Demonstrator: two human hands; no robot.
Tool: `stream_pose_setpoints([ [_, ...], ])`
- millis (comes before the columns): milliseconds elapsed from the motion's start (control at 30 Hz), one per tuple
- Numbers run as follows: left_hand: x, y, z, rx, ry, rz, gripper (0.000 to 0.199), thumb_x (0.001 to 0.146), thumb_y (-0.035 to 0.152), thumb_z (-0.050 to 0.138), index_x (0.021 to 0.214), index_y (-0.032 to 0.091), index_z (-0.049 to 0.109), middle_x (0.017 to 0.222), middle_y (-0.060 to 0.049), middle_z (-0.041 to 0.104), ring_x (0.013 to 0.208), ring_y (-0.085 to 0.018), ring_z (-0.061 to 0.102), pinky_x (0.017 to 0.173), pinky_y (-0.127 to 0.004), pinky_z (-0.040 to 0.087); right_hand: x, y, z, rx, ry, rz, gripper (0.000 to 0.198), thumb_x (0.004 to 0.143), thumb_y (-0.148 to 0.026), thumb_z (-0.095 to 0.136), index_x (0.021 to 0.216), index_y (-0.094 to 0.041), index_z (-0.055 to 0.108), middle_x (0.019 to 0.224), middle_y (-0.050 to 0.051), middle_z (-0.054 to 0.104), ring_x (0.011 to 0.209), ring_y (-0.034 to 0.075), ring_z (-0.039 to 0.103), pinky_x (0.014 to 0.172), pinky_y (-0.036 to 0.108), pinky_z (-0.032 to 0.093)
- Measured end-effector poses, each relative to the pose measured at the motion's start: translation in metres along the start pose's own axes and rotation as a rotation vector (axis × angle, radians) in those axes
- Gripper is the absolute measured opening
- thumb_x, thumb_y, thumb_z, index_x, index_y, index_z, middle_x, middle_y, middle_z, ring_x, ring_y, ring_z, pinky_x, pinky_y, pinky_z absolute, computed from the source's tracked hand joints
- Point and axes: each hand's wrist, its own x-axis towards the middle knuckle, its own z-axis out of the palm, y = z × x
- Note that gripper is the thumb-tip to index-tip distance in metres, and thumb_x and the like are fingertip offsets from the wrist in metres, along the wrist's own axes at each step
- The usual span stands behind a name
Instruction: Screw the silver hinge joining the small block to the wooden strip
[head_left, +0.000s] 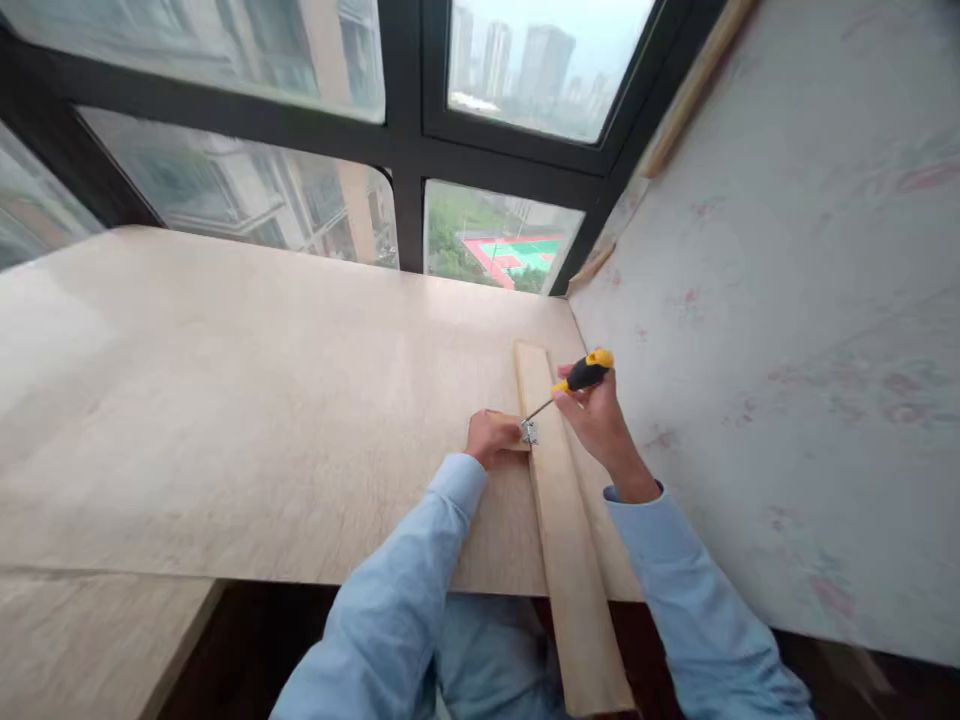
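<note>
A screwdriver (589, 372) with a black and yellow handle is in my right hand (600, 415), closed around it. Its shaft slants down to the left, and the tip meets a small silver metal hinge (529, 432). That hinge lies where a short wooden piece (514, 445) meets the left side of a long pale wooden board (566, 520). My left hand (491, 437) is closed on the short piece, close to the hinge. Any screw under the screwdriver tip is too small to make out.
The long board rests on a pale stone-patterned ledge (262, 400) and sticks out past its front edge toward me. Dark-framed windows (409, 150) rise behind the ledge. A flower-papered wall (787, 330) stands close on the right. A lower surface (82, 640) is at the front left.
</note>
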Motion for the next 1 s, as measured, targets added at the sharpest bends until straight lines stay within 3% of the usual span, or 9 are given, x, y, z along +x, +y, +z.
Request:
stream_pose_setpoints([
  [100, -0.001, 0.002, -0.001, -0.011, -0.007, -0.003, 0.018, 0.056, 0.008, 0.074, 0.070, 0.015, 0.065, 0.066, 0.000, 0.067, 0.070, -0.019, 0.068, 0.061, -0.025, 0.053, 0.001, 0.002, -0.005, 0.066, -0.124, 0.003, 0.067, 0.075, -0.036, 0.071, 0.131, -0.030, 0.034, 0.128, 0.010, 0.062, 0.126, 0.024, 0.060, 0.109, 0.051, 0.048],
  [200, -0.002, 0.004, 0.000, -0.013, 0.019, -0.012, 0.021, 0.056, 0.007, 0.074, 0.070, 0.017, 0.062, 0.066, 0.000, 0.066, 0.071, -0.019, 0.068, 0.062, -0.026, 0.054, 0.000, -0.005, -0.005, 0.032, -0.146, -0.012, 0.074, 0.079, -0.040, 0.070, 0.140, -0.028, 0.031, 0.122, 0.010, 0.067, 0.119, 0.024, 0.065, 0.107, 0.050, 0.049],
  [400, -0.003, 0.006, 0.001, 0.011, 0.101, -0.034, 0.033, 0.052, 0.004, 0.075, 0.074, 0.019, 0.055, 0.068, 0.001, 0.065, 0.074, -0.021, 0.069, 0.060, -0.026, 0.053, 0.002, -0.019, 0.002, -0.396, 0.114, -0.050, 0.097, 0.066, -0.062, 0.080, 0.145, -0.021, 0.042, 0.097, 0.009, 0.072, 0.076, 0.028, 0.070, 0.082, 0.053, 0.059],
  [467, -0.004, 0.007, 0.001, -0.001, 0.095, -0.030, 0.033, 0.052, 0.004, 0.075, 0.074, 0.019, 0.055, 0.068, 0.001, 0.065, 0.073, -0.021, 0.068, 0.060, -0.026, 0.052, 0.003, -0.014, 0.004, -0.349, 0.111, -0.061, 0.099, 0.070, -0.063, 0.077, 0.149, -0.021, 0.035, 0.102, 0.011, 0.071, 0.083, 0.028, 0.070, 0.085, 0.052, 0.058],
  [600, -0.005, 0.008, 0.002, -0.023, 0.089, -0.033, 0.032, 0.053, 0.004, 0.075, 0.074, 0.019, 0.055, 0.067, 0.000, 0.064, 0.071, -0.020, 0.068, 0.059, -0.026, 0.052, 0.002, 0.002, 0.002, -0.027, -0.078, -0.078, 0.098, 0.080, -0.053, 0.072, 0.154, -0.033, 0.012, 0.132, 0.011, 0.061, 0.128, 0.026, 0.059, 0.106, 0.051, 0.049],
  [667, -0.005, 0.008, 0.002, -0.030, 0.093, -0.035, 0.031, 0.054, 0.004, 0.075, 0.074, 0.019, 0.055, 0.067, 0.001, 0.064, 0.070, -0.020, 0.068, 0.058, -0.025, 0.052, 0.001, 0.003, -0.002, 0.051, -0.158, -0.054, 0.097, 0.080, -0.050, 0.072, 0.153, -0.036, 0.011, 0.138, 0.010, 0.059, 0.134, 0.024, 0.054, 0.110, 0.052, 0.046],
  [767, -0.005, 0.007, 0.002, -0.036, 0.088, -0.034, 0.032, 0.054, 0.003, 0.074, 0.073, 0.019, 0.054, 0.068, 0.000, 0.064, 0.069, -0.019, 0.067, 0.058, -0.026, 0.052, 0.000, -0.006, -0.005, -0.006, -0.145, -0.020, 0.090, 0.079, -0.053, 0.072, 0.151, -0.029, 0.022, 0.123, 0.011, 0.068, 0.120, 0.026, 0.065, 0.105, 0.051, 0.051],
  [900, -0.004, 0.006, 0.002, -0.009, 0.092, -0.026, 0.031, 0.054, 0.004, 0.074, 0.074, 0.019, 0.055, 0.068, -0.001, 0.065, 0.070, -0.020, 0.068, 0.059, -0.026, 0.052, 0.001, -0.020, -0.001, -0.389, 0.094, -0.043, 0.093, 0.068, -0.065, 0.077, 0.143, -0.021, 0.043, 0.097, 0.010, 0.073, 0.081, 0.030, 0.073, 0.085, 0.054, 0.059],
  [1000, -0.004, 0.006, 0.002, 0.000, 0.087, -0.014, 0.030, 0.054, 0.003, 0.074, 0.073, 0.018, 0.056, 0.068, -0.001, 0.065, 0.069, -0.020, 0.067, 0.058, -0.026, 0.051, 0.003, -0.016, 0.005, -0.417, 0.099, -0.068, 0.093, 0.075, -0.067, 0.070, 0.148, -0.019, 0.036, 0.100, 0.012, 0.072, 0.082, 0.031, 0.072, 0.082, 0.054, 0.059],
])
